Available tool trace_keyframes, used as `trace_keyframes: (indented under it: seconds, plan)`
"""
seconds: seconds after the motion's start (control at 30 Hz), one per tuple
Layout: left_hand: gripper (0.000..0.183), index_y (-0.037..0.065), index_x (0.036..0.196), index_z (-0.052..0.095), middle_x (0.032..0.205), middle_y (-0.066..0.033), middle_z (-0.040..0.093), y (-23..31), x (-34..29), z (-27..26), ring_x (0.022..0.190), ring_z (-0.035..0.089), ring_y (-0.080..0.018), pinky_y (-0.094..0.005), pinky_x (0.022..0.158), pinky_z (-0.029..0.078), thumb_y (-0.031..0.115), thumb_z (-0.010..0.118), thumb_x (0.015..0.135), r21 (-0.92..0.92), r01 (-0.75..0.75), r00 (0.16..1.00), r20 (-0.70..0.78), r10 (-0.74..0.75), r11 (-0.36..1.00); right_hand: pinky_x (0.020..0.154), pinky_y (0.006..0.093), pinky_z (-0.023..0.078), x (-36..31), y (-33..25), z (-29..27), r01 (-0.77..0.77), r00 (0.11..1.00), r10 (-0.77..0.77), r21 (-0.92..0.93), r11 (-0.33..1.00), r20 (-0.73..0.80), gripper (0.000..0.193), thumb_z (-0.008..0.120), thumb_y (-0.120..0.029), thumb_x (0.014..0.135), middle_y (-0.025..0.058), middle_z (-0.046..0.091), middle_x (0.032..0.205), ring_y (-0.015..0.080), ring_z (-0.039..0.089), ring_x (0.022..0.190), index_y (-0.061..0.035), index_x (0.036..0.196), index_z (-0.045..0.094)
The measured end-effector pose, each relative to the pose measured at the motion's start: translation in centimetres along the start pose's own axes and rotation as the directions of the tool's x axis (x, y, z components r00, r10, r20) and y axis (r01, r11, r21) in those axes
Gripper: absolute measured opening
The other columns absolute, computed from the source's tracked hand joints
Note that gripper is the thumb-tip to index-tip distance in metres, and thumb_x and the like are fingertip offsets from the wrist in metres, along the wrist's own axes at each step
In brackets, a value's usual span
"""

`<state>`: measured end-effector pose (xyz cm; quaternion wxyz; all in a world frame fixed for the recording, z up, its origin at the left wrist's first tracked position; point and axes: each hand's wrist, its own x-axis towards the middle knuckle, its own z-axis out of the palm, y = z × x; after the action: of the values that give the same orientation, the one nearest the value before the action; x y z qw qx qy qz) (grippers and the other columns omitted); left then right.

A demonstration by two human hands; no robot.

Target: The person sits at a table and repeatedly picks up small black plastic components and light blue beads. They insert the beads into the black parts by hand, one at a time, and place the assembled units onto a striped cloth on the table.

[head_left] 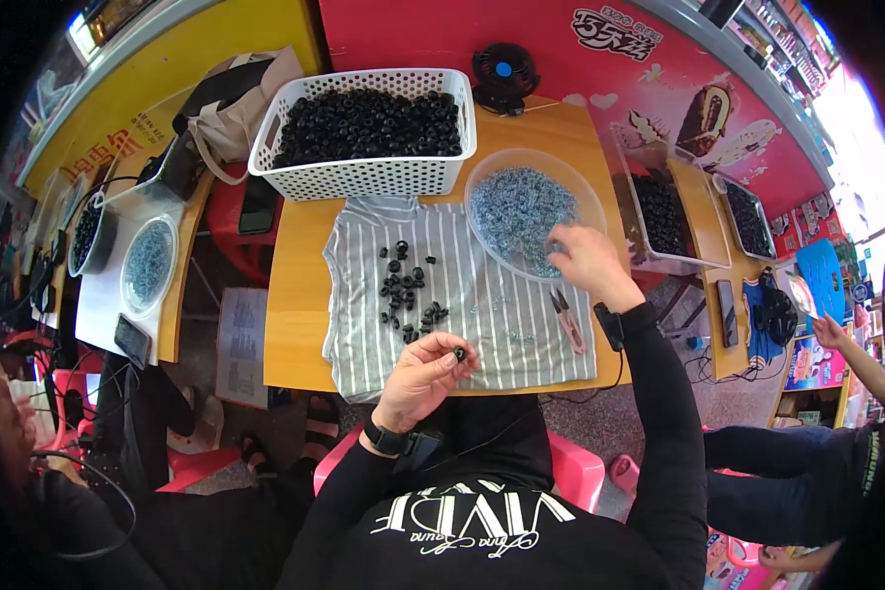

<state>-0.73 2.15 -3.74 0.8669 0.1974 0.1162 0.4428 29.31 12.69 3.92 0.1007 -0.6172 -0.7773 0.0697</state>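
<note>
My left hand (425,376) is near the table's front edge, pinching a small black ring-shaped part (460,353) between thumb and fingertips. My right hand (585,258) reaches over the near right rim of a round clear bowl (592,197). Its fingertips are drawn together at the small bluish clear pieces (521,211) inside; what they hold, if anything, is hidden. Loose black parts (401,290) lie scattered on a grey striped cloth (364,349), beyond my left hand. Thread snips (568,323) with pink handles rest on the cloth below the bowl.
A white perforated basket (364,180) full of black parts stands at the back, beside a small black fan (504,74). A phone (258,205) lies left of the table. Neighbouring tables hold more tubs. A person sits at left; another person's hand (832,332) shows at right.
</note>
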Motion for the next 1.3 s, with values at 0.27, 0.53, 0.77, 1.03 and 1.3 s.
trace_keyframes:
  seconds: [0.27, 0.53, 0.77, 1.03, 1.3]
  plan:
    - [0.021, -0.001, 0.108, 0.065, 0.105, -0.0113, 0.067, 0.0, -0.7, -0.6, 0.096, 0.064, -0.0198, -0.0332, 0.088, 0.05, 0.007, 0.07, 0.09, 0.085, 0.019, 0.998, 0.063, -0.025, 0.996, 0.074, 0.0468, 0.05, -0.4, -4.3, -0.8, 0.154, 0.972, -0.121, 0.163, 0.974, -0.2, 0.018, 0.067, -0.009, 0.083, 0.017, 0.063, 0.092, 0.0388, 0.063, 0.087, -0.0021, 0.099, 0.064]
    - [0.018, -0.001, 0.102, 0.067, 0.097, -0.0117, 0.066, 0.1, -0.7, 0.1, 0.092, 0.063, -0.0209, -0.0332, 0.084, 0.049, 0.008, 0.073, 0.087, 0.092, -0.04, 0.992, 0.119, 0.029, 0.995, 0.065, 0.0437, 0.049, -1.0, -12.0, 2.2, 0.418, 0.903, -0.427, 0.337, 0.844, -0.049, 0.018, 0.066, -0.005, 0.08, 0.0133, 0.059, 0.085, 0.0348, 0.062, 0.078, -0.0039, 0.098, 0.064]
    - [0.02, -0.001, 0.103, 0.067, 0.098, -0.0119, 0.066, -0.1, -0.6, -0.2, 0.09, 0.062, -0.0202, -0.0319, 0.083, 0.048, 0.009, 0.073, 0.087, 0.101, -0.043, 0.994, 0.102, 0.033, 0.994, 0.066, 0.0451, 0.049, 0.8, -13.9, 4.5, 0.31, 0.948, -0.319, 0.243, 0.919, -0.002, 0.018, 0.062, -0.006, 0.082, 0.0132, 0.06, 0.087, 0.0355, 0.063, 0.08, -0.006, 0.099, 0.064]
    - [0.022, -0.002, 0.105, 0.066, 0.1, -0.011, 0.067, -0.2, -0.7, -0.2, 0.092, 0.063, -0.0192, -0.0308, 0.084, 0.049, 0.007, 0.073, 0.087, 0.078, -0.04, 0.994, 0.108, 0.031, 0.996, 0.068, 0.0468, 0.05, 3.6, -14.7, 6.3, 0.389, 0.921, -0.388, 0.147, 0.91, -0.038, 0.02, 0.06, -0.002, 0.08, 0.0134, 0.06, 0.087, 0.0367, 0.063, 0.08, -0.0068, 0.099, 0.065]
    - [0.021, -0.001, 0.106, 0.065, 0.1, -0.01, 0.067, -0.4, -0.8, -0.4, 0.093, 0.063, -0.0184, -0.0308, 0.085, 0.049, 0.006, 0.072, 0.088, 0.062, -0.038, 0.995, 0.092, 0.032, 0.997, 0.068, 0.0477, 0.049, 1.6, -13.8, 4.0, 0.328, 0.935, -0.352, 0.263, 0.907, 0.05, 0.017, 0.066, -0.009, 0.08, 0.0159, 0.063, 0.088, 0.0376, 0.064, 0.083, -0.0047, 0.096, 0.063]
